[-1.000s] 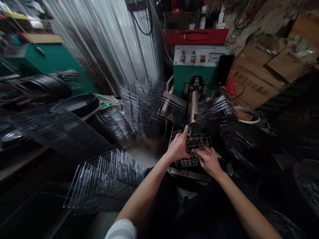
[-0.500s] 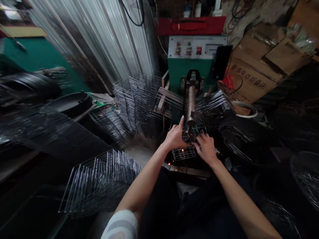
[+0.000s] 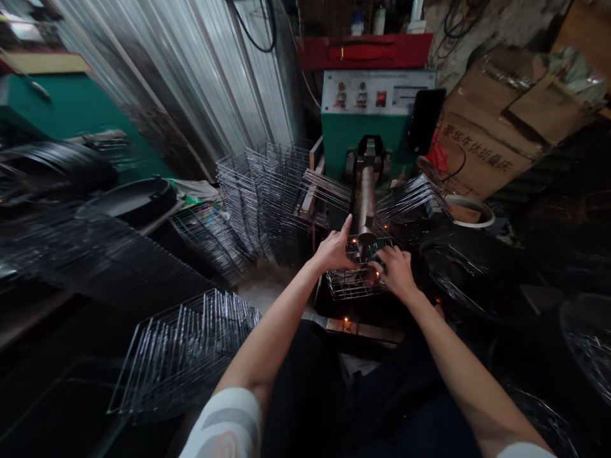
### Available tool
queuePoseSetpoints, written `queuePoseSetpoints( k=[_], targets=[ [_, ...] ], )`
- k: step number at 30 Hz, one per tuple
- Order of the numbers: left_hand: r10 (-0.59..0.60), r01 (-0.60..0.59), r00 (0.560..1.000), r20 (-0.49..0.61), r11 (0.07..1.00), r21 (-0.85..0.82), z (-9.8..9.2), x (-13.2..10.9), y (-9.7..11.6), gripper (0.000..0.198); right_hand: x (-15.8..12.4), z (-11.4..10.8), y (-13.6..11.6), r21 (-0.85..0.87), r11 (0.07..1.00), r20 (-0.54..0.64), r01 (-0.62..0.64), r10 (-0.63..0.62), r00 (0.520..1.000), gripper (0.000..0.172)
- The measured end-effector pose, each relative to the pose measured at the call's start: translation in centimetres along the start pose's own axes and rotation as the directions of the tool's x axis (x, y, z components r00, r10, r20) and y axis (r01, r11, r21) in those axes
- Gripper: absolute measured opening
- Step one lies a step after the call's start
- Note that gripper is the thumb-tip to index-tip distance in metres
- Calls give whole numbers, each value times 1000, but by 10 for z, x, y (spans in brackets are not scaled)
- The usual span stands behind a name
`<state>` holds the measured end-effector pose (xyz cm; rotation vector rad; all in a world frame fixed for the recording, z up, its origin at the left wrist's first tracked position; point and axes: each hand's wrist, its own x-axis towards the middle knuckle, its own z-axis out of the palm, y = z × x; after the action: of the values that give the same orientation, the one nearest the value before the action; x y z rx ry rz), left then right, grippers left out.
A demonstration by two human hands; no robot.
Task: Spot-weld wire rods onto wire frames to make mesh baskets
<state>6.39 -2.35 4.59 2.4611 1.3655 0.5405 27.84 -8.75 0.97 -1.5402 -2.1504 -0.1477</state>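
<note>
A wire mesh basket (image 3: 347,290) sits under the thick metal electrode (image 3: 366,207) of a green welding machine (image 3: 334,143). My left hand (image 3: 333,253) is at the basket's left side, closed on its wires, one finger pointing up beside the electrode. On the right, my right hand (image 3: 398,272) has its fingers curled over the basket's wires close to the electrode tip. Whether a small separate part is between the fingers is too dark to make out. Orange sparks fly around both hands and below the basket.
Stacked wire grids (image 3: 267,197) stand left of the machine, with another wire stack (image 3: 186,350) nearer my left arm. More wire pieces (image 3: 410,200) lean at right. A phone (image 3: 426,121) is fixed to the machine; cardboard boxes (image 3: 482,140) stand behind a round bowl (image 3: 470,210).
The basket and both hands have shifted slightly up and away from me beneath the electrode. Sparks now appear in other spots, including near the electrode and right hand.
</note>
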Motion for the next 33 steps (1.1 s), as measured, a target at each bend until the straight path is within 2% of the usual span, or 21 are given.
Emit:
queuePoseSetpoints(
  k=[5, 9, 11, 12, 14, 16, 19, 23, 27, 29, 31, 32, 33],
  targets=[
    [28, -28, 999, -18, 999, -24, 2, 0, -1, 145, 0, 3, 3, 44, 999, 2, 16, -16, 1000, 18],
    [66, -65, 998, 10, 998, -8, -3, 1, -10, 146, 12, -2, 23, 162, 987, -35, 19, -13, 999, 27],
    [62, -63, 998, 20, 997, 41, -9, 9, -23, 125, 31, -7, 41, 216, 976, -91, -4, 25, 996, 29],
    [44, -46, 998, 37, 997, 64, -13, 14, -30, 103, 44, -10, 50, 217, 976, -102, -23, 47, 994, 29],
    [-8, -1, 995, 96, 996, 88, -21, 25, -45, 54, 71, -12, 68, 196, 978, -20, -75, 81, 997, 28],
    [-34, 19, 985, 169, 996, 86, -27, 36, -58, 28, 96, -11, 82, 194, 975, 165, -108, 76, 983, 28],
    [-19, 1, 973, 230, 997, 79, -29, 48, -69, 18, 120, -5, 94, 252, 962, 393, -107, -1, 920, 23],
    [-29, 13, 968, 249, 998, 66, -23, 66, -70, 15, 136, 7, 100, 300, 947, 495, -116, -50, 868, 14],
    [-125, 112, 982, 143, 989, 93, -27, 85, -61, 25, 147, 12, 106, 284, 940, 459, -190, 40, 887, 20],
    [-118, 114, 992, 46, 990, 81, -35, 77, -54, 35, 146, 8, 115, 274, 936, 451, -221, 77, 889, 25],
    [-64, 66, 991, -118, 998, 9, -39, 49, -44, 38, 137, 2, 130, 304, 914, 488, -269, 93, 868, 32],
    [-52, 42, 973, -225, 998, -50, -36, 27, -38, 34, 129, -1, 138, 347, 879, 527, -327, 106, 843, 36],
    [-98, 64, 945, -311, 991, -119, -28, 2, -30, 28, 120, -3, 146, 401, 817, 573, -414, 129, 809, 38]
  ],
)
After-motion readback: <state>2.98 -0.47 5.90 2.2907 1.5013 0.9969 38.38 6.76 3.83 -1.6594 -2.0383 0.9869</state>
